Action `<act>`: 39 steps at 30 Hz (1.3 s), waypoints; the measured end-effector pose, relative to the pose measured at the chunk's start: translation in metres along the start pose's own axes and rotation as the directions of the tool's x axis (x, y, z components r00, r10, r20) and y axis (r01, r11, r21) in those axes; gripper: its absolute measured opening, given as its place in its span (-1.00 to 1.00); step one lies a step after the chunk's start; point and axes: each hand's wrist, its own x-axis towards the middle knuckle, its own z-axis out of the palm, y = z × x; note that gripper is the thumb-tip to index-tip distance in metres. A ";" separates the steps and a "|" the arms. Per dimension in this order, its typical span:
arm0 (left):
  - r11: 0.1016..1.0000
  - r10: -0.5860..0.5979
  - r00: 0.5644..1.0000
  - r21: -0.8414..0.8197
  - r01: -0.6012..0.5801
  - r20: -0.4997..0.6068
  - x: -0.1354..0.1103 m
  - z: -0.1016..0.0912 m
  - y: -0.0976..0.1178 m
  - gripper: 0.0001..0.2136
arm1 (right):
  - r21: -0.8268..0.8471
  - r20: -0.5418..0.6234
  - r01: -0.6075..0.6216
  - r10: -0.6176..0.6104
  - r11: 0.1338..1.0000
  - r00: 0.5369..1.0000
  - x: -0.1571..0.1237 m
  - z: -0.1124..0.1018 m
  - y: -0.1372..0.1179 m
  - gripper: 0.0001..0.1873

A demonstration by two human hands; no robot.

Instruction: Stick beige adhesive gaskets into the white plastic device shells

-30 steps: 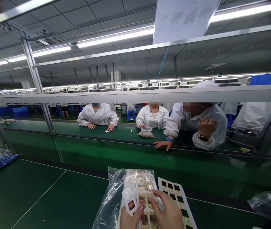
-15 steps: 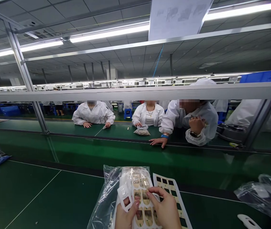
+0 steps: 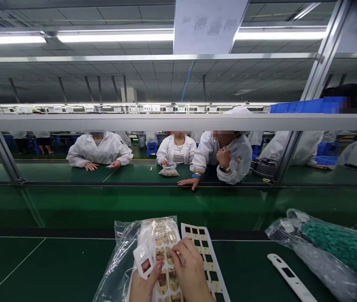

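The left hand (image 3: 143, 286) held a white die-cut frame (image 3: 142, 260) at the edge of a stack of printed sheets (image 3: 162, 239), and the right hand (image 3: 191, 268) pinched into that stack. It lay on a clear plastic bag (image 3: 115, 256) on the green table (image 3: 40, 268), just beside a white sheet with dark windows (image 3: 204, 256).

The near desk (image 3: 15, 268) carries one stack of die-cut sheets (image 3: 161, 239), held by one left hand (image 3: 143, 285) and one right hand (image 3: 191, 268). Also present are one clear plastic bag (image 3: 115, 260), one windowed sheet (image 3: 204, 256), one white slotted strip (image 3: 288, 277) and one bag of green parts (image 3: 332, 247). The far desk (image 3: 40, 167) has four white-coated co-workers (image 3: 99, 151) and one small bag of parts (image 3: 168, 171).
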 end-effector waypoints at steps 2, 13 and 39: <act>1.000 -0.016 1.000 -0.013 0.016 0.003 0.000 0.000 0.000 -0.44 | 0.034 0.062 -0.038 0.036 0.999 0.997 0.000 0.000 -0.002 -0.78; 0.995 -0.050 0.998 -0.086 0.054 0.045 -0.005 0.002 0.006 -0.51 | 0.240 0.438 -0.400 0.269 0.884 0.858 0.026 -0.044 -0.016 -0.91; 0.973 -0.168 0.982 -0.174 0.150 -0.092 -0.015 -0.006 0.079 -0.54 | 0.451 0.369 -0.488 0.342 0.747 0.864 0.040 -0.107 -0.025 -0.64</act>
